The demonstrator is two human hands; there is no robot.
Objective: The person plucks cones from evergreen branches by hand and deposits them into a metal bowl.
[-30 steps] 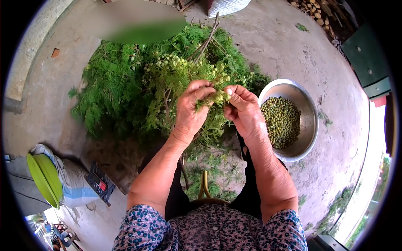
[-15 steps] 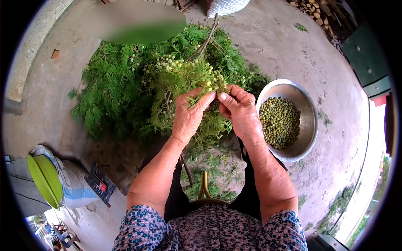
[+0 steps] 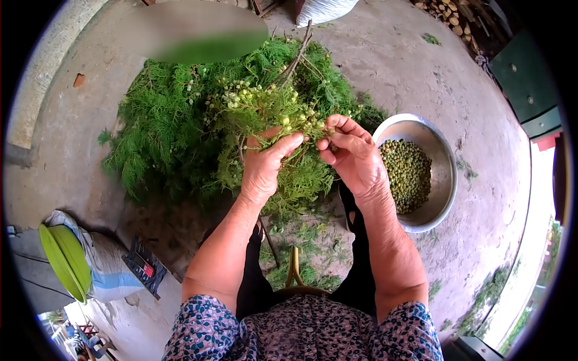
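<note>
A leafy evergreen branch [image 3: 265, 111], bearing clusters of small pale-green cones [image 3: 244, 97], lies in front of me on a heap of cut branches [image 3: 162, 120]. My left hand [image 3: 265, 165] is closed around a sprig of it, the thumb pressing just below some cones. Beside it on the right, my right hand [image 3: 358, 156] pinches a green cone between thumb and fingertips at the edge of the cluster. To the right of that hand stands a metal basin [image 3: 444, 186], partly filled with loose picked green cones [image 3: 406, 174].
A bare stick [image 3: 296, 57] juts from the top of the heap. At the left are a lime-green basin [image 3: 63, 262], a sack [image 3: 111, 268] and a dark crate [image 3: 144, 265]. Stacked firewood [image 3: 451, 18] and a green cabinet [image 3: 524, 78] stand at the upper right.
My right hand has moved slightly right, away from my left hand, and its fingers have opened out into a fingertip pinch. My left hand has shifted a little left, still gripping the sprig.
</note>
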